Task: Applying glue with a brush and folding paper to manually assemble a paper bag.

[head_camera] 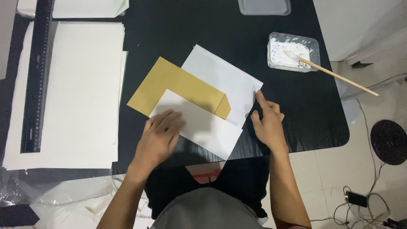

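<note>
Head view, looking down on a black table [178,34].

Item: gold envelope [178,87], lying flat and slanted near the table's middle, sandwiched between two white sheets. Its folded corner shows at the lower right end.

Item: lower white sheet [207,127], laid over the gold envelope's near half, reaching to the table's front edge.

Item: upper white sheet [224,76], lying under the envelope's far side and extending toward the right.

Item: left hand [159,135], palm down, fingers spread and pressed flat on the lower white sheet's left corner, touching it. It grips nothing.

Item: right hand [265,121], fingers loosely curled, index finger stretched out with its tip touching the right edge of the upper white sheet. Whether it pinches the edge cannot be told.

Item: stack of large cream sheets [80,93], on the left part of the table, well apart from the hands.

Item: long black ruler [37,76], lying along the left edge of that stack.

Item: clear tub of white paste [292,51], at the far right of the table, with a wooden-handled brush [335,74] resting in it, handle sticking out past the table's edge.

Item: second clear tub [263,6], at the far edge, partly cut off.

Item: cables [364,203] on the tiled floor, lower right.
</note>
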